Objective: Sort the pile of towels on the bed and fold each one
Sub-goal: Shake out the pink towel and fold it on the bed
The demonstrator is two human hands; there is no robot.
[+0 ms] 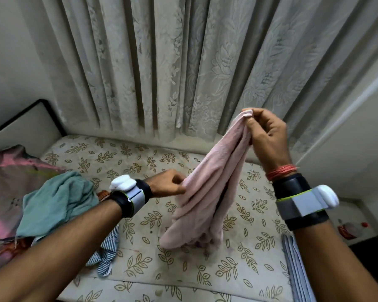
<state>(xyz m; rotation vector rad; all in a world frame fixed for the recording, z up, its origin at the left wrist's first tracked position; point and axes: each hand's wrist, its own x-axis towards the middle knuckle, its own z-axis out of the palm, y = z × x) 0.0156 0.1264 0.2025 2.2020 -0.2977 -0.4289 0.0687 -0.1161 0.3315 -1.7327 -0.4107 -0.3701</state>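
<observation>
Fingers of both the right hand point(268, 136) and left hand point(168, 184) pinch the pink towel point(207, 197).

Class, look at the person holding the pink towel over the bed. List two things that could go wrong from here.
The right hand only pinches the pink towel at its top, so it might slip. The towel hangs bunched, so the left hand may catch a wrong edge.
</observation>
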